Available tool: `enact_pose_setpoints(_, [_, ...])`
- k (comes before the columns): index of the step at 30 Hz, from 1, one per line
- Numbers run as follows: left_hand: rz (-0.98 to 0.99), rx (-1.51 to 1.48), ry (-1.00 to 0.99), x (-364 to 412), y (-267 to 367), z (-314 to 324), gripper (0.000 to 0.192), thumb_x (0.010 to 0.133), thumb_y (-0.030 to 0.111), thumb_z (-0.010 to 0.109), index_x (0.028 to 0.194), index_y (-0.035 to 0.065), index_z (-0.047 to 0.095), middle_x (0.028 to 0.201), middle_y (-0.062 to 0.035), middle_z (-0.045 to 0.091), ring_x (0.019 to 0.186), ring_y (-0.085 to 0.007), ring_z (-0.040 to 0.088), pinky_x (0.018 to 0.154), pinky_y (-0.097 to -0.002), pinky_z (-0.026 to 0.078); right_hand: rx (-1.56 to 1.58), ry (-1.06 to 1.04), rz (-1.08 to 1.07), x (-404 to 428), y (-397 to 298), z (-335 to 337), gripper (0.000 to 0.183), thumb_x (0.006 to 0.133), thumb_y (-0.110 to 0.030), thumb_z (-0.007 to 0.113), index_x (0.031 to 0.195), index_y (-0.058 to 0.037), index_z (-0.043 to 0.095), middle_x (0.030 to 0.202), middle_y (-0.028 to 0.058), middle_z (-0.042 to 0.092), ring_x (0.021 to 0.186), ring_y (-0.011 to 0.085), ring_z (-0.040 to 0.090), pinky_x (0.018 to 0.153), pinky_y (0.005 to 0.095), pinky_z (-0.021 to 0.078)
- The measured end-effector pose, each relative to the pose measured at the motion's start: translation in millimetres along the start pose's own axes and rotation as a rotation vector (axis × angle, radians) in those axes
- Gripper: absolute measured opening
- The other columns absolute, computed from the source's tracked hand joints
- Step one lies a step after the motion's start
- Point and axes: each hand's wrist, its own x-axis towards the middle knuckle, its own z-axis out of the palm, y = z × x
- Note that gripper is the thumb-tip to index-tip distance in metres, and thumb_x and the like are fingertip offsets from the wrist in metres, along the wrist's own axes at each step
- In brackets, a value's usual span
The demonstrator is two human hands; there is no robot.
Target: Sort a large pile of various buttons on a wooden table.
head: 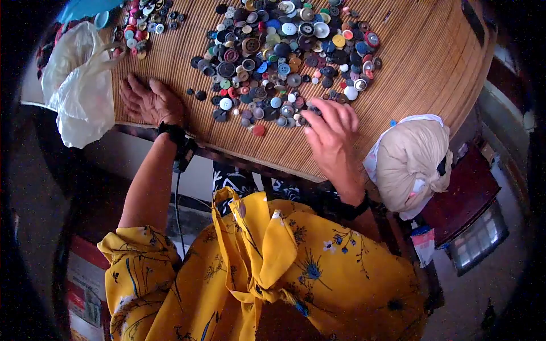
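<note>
A large, loose heap of mixed buttons in many colours and sizes lies on a slatted bamboo mat. My right hand is at the heap's near right edge, its fingers bent over a few dark buttons; whether it grips one cannot be told. My left hand rests on the mat left of the heap, palm partly turned up and fingers apart, with nothing seen in it. Near its wrist, a round black button lies beside the heap. A red button lies at the heap's near edge.
A translucent plastic bag hangs over the table's left edge. Beyond my left hand is a smaller button group, with a light blue lid-like piece nearby. A knotted beige cloth bundle sits at the right edge, near a small blue button.
</note>
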Motion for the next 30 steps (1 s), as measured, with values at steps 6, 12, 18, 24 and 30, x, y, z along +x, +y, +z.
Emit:
enact_pose_setpoints(6, [0.015, -0.074, -0.004, 0, -6, 2, 0.057, 0.084, 0.041, 0.035, 0.133, 0.011, 0.033, 0.14, -0.0114, 0.027, 0.13, -0.0298, 0.021, 0.103, -0.0511, 0.011, -0.023, 0.17, 0.119, 13, 24, -11, 0.039, 0.07, -0.008, 0.06, 0.108, -0.0063, 0.054, 0.116, 0.0073, 0.05, 0.108, 0.0266, 0.044, 0.091, 0.0441, 0.0292])
enact_pose_setpoints(12, [0.001, -0.071, -0.025, 0, -5, 1, 0.057, 0.084, 0.04, 0.036, 0.133, 0.0117, 0.032, 0.14, -0.0117, 0.027, 0.13, -0.0295, 0.021, 0.103, -0.0508, 0.012, -0.087, 0.144, 0.044, 15, 20, -6, 0.034, 0.072, -0.008, 0.059, 0.106, -0.0051, 0.055, 0.111, 0.0065, 0.051, 0.106, 0.0256, 0.044, 0.094, 0.0426, 0.0286])
enact_pose_setpoints(18, [0.034, -0.057, -0.007, 1, -8, 3, 0.055, 0.085, 0.04, 0.036, 0.132, 0.012, 0.033, 0.14, -0.0116, 0.027, 0.13, -0.0295, 0.022, 0.103, -0.0496, 0.013, -0.066, 0.151, 0.086, -4, 24, -9, 0.021, 0.07, -0.006, 0.059, 0.091, -0.0049, 0.059, 0.097, 0.0054, 0.056, 0.097, 0.0255, 0.048, 0.088, 0.0416, 0.0326])
enact_pose_setpoints(24, [0.067, -0.088, 0.067, 2, -13, 8, 0.055, 0.085, 0.04, 0.037, 0.131, 0.0116, 0.034, 0.14, -0.0115, 0.027, 0.129, -0.0294, 0.022, 0.103, -0.0492, 0.013, -0.004, 0.307, 0.106, 19, 41, -16, 0.027, 0.073, -0.006, 0.056, 0.1, -0.0026, 0.057, 0.106, 0.0098, 0.055, 0.099, 0.0299, 0.048, 0.088, 0.0412, 0.035])
enact_pose_setpoints(30, [0.048, -0.052, 0.02, 3, -13, 6, 0.055, 0.085, 0.039, 0.036, 0.131, 0.0105, 0.034, 0.14, -0.0111, 0.028, 0.13, -0.0289, 0.021, 0.104, -0.0477, 0.013, -0.068, 0.378, 0.16, 30, 48, -21, 0.032, 0.073, -0.007, 0.056, 0.105, -0.0048, 0.056, 0.113, 0.0093, 0.052, 0.101, 0.0305, 0.046, 0.09, 0.0413, 0.035])
